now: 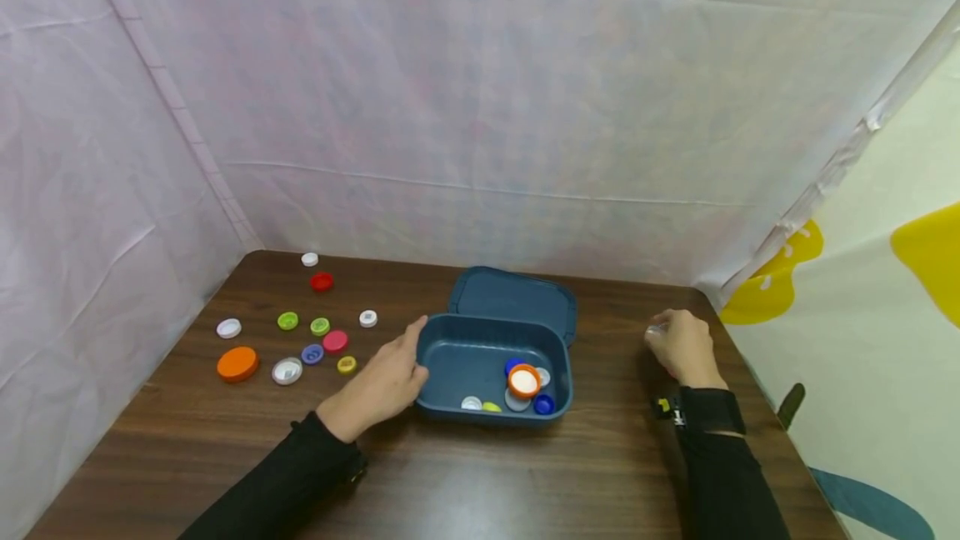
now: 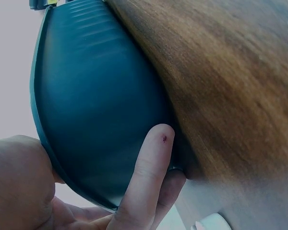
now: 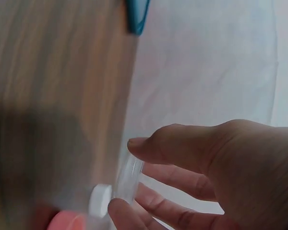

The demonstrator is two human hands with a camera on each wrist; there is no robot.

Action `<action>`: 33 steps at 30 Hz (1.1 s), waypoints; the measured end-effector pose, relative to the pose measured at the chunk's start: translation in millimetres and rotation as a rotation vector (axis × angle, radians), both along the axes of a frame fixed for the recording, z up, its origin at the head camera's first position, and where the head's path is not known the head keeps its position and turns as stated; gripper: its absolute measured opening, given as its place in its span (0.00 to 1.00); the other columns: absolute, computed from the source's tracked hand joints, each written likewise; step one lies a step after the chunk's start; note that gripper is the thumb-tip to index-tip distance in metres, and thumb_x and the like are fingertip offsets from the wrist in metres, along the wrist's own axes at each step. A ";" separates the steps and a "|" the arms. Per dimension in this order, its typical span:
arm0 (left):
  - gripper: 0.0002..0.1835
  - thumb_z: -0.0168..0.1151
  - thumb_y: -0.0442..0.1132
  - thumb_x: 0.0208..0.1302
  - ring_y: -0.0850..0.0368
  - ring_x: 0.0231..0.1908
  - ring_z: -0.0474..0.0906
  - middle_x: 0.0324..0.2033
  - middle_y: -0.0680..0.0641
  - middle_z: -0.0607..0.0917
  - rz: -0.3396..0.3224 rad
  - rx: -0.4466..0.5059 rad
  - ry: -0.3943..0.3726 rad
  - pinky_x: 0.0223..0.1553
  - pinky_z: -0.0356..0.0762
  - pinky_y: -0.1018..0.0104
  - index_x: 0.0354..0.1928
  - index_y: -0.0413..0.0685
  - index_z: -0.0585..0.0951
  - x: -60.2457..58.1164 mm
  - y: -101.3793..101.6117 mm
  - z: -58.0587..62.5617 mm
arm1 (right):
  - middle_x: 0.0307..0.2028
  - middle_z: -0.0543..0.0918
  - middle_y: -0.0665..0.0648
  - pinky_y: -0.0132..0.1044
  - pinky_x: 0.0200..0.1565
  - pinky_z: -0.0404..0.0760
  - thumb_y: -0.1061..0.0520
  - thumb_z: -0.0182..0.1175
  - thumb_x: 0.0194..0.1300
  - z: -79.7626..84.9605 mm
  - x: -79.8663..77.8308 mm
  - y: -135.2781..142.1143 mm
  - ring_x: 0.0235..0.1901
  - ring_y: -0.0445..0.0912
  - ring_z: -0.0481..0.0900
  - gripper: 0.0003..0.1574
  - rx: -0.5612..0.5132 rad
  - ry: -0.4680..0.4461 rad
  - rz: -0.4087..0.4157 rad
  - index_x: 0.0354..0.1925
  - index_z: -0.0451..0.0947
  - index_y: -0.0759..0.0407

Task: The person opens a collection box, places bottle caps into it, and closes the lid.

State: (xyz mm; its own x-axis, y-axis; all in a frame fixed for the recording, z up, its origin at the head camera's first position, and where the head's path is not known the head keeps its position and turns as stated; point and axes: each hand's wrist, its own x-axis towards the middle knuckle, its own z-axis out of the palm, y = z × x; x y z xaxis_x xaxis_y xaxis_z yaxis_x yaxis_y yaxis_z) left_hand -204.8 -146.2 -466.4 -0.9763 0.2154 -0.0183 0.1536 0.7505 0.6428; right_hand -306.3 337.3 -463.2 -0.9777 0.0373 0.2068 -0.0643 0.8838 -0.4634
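A dark blue plastic container (image 1: 491, 419) stands on the table with several bottle caps inside, among them an orange-rimmed cap (image 1: 524, 381) with a white middle and a dark blue cap (image 1: 544, 404). My left hand (image 1: 386, 377) grips its left end; in the left wrist view, fingers (image 2: 151, 163) lie against the outer wall (image 2: 101, 96). Over the table's right side, my right hand (image 1: 681, 348) pinches a clear cap (image 3: 128, 179) between thumb and fingers. Beyond that cap, the right wrist view has a white cap (image 3: 100, 200) and a pinkish-red cap (image 3: 67, 220).
Behind the container lies its blue lid (image 1: 513, 298). Several loose caps are spread over the left of the table, including a large orange cap (image 1: 237, 364), a red cap (image 1: 322, 282) and a yellow cap (image 1: 347, 365). White cloth walls (image 1: 480, 107) rise around the table.
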 end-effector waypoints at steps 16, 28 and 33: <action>0.43 0.60 0.31 0.84 0.57 0.37 0.87 0.74 0.27 0.80 0.003 0.007 -0.016 0.41 0.92 0.60 0.93 0.38 0.54 0.4 0.0 0.5 | 0.47 0.93 0.62 0.52 0.48 0.92 0.59 0.78 0.76 39.2 38.4 -100.9 0.43 0.52 0.92 0.16 -0.012 0.099 0.384 0.58 0.93 0.62; 0.43 0.60 0.31 0.84 0.54 0.42 0.87 0.78 0.27 0.78 0.012 -0.001 -0.018 0.46 0.93 0.57 0.93 0.37 0.54 0.2 0.7 -1.0 | 0.49 0.91 0.59 0.35 0.45 0.91 0.62 0.82 0.71 32.4 71.4 -162.3 0.45 0.47 0.89 0.17 0.024 0.075 0.654 0.56 0.94 0.60; 0.44 0.61 0.31 0.84 0.54 0.42 0.87 0.79 0.27 0.77 0.013 -0.003 -0.015 0.46 0.93 0.57 0.93 0.37 0.54 -0.8 0.8 -0.8 | 0.53 0.92 0.62 0.30 0.43 0.88 0.63 0.81 0.73 27.8 75.1 -170.4 0.45 0.50 0.89 0.20 0.017 0.024 0.754 0.60 0.93 0.62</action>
State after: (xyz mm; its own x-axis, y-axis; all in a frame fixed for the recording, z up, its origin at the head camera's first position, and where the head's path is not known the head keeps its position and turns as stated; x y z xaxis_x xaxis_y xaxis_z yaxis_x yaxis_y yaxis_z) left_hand -205.5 -145.5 -467.1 -0.9787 0.2024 -0.0340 0.1336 0.7542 0.6429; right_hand -231.1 166.9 -435.4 -0.7324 -0.6435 0.2227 -0.6643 0.6035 -0.4409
